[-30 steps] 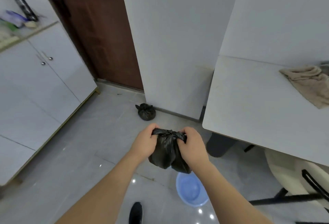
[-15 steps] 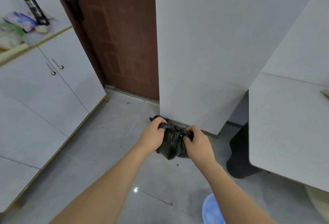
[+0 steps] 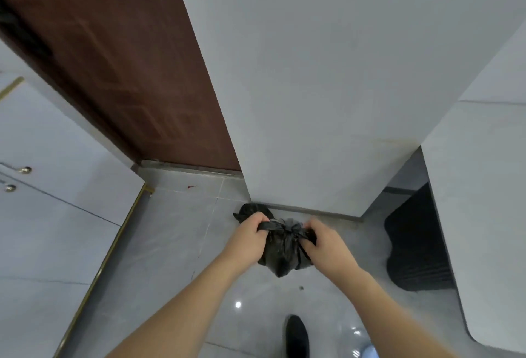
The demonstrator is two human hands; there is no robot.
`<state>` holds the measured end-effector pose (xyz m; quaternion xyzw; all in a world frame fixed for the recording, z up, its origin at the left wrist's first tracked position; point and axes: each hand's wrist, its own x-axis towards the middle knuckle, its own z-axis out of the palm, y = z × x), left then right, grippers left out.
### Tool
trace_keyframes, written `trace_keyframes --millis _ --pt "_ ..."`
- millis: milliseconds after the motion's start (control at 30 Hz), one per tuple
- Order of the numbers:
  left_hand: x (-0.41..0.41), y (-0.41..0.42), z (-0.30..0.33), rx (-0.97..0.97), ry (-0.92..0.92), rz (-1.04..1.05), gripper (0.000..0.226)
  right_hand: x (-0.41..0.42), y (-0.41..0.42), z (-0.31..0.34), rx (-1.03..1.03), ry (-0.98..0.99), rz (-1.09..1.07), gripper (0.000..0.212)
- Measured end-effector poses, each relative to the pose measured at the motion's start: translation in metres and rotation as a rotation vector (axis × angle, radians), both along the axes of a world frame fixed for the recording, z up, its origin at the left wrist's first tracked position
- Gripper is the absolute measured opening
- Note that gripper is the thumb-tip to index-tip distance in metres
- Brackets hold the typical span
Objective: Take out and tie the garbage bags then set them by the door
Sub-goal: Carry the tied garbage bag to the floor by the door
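Both hands, left (image 3: 249, 236) and right (image 3: 324, 245), pinched the knotted bag (image 3: 283, 255); soft, light-looking, best gripped at its neck.

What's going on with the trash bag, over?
Both hands, left and right, grip the bag at its knotted top. Second bag on floor by wall, near door. Nothing in the way.

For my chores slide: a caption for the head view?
Both hands, left and right, grip a knotted black garbage bag above another bag by the brown door.
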<state>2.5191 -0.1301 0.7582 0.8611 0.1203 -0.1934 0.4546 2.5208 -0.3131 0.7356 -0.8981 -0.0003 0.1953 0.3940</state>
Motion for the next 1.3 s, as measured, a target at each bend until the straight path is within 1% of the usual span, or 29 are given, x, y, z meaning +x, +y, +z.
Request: trace_keyframes --millis 100,167,233,300,400,500,567,633,700,800,867,933,1033,1100,1167,1233,1300 --pt "0.045 0.007 -0.052 -0.004 0.068 -0.006 0.019 0.048 0.010 -0.048 -0.033 0.078 -0.014 0.008" --pt "0.082 0.012 -0.108 0.000 0.112 -0.019 0.017 0.090 0.017 -0.100 -0.056 0.110 -0.041 0.010" --pt "0.123 0.018 -0.185 0.014 0.118 -0.071 0.015 0.133 0.022 -0.175 -0.080 0.132 -0.058 0.010" --pt "0.157 0.024 -0.275 0.023 0.123 -0.115 0.013 0.169 0.027 -0.261 -0.118 0.152 -0.059 0.010" --pt "0.198 0.023 -0.410 0.034 0.159 -0.114 0.013 0.212 0.026 -0.392 -0.139 0.185 -0.084 0.011" --pt "0.237 0.011 -0.525 0.035 0.146 -0.149 0.011 0.250 0.018 -0.508 -0.169 0.146 -0.112 0.016" --pt "0.255 0.009 -0.591 0.062 0.133 -0.172 0.009 0.264 0.019 -0.573 -0.173 0.135 -0.135 0.014" --pt "0.266 0.011 -0.648 0.083 0.117 -0.147 0.012 0.271 0.023 -0.628 -0.172 0.109 -0.147 0.011" --pt "0.276 0.013 -0.689 0.104 0.095 -0.104 0.015 0.279 0.027 -0.669 -0.180 0.073 -0.132 0.009" --pt "0.288 0.012 -0.729 0.117 0.094 -0.057 0.016 0.288 0.028 -0.702 -0.159 0.051 -0.140 0.017" --pt "0.286 0.012 -0.740 0.127 0.126 -0.069 0.016 0.285 0.028 -0.704 -0.149 0.069 -0.143 0.026" --pt "0.280 0.014 -0.732 0.140 0.164 -0.112 0.024 0.276 0.028 -0.692 -0.154 0.090 -0.140 0.032" --pt "0.273 0.016 -0.683 0.171 0.168 -0.167 0.042 0.266 0.024 -0.646 -0.169 0.139 -0.106 0.036" --pt "0.271 0.016 -0.633 0.215 0.127 -0.204 0.044 0.263 0.020 -0.597 -0.177 0.164 -0.075 0.039" --pt "0.270 0.017 -0.572 0.285 0.064 -0.265 0.043 0.259 0.016 -0.535 -0.209 0.162 -0.032 0.041" --pt "0.272 0.016 -0.498 0.373 -0.023 -0.367 0.042 0.258 0.013 -0.460 -0.214 0.161 -0.015 0.044" --pt "0.277 0.010 -0.409 0.407 -0.108 -0.405 0.043 0.258 0.006 -0.376 -0.219 0.129 -0.030 0.047"
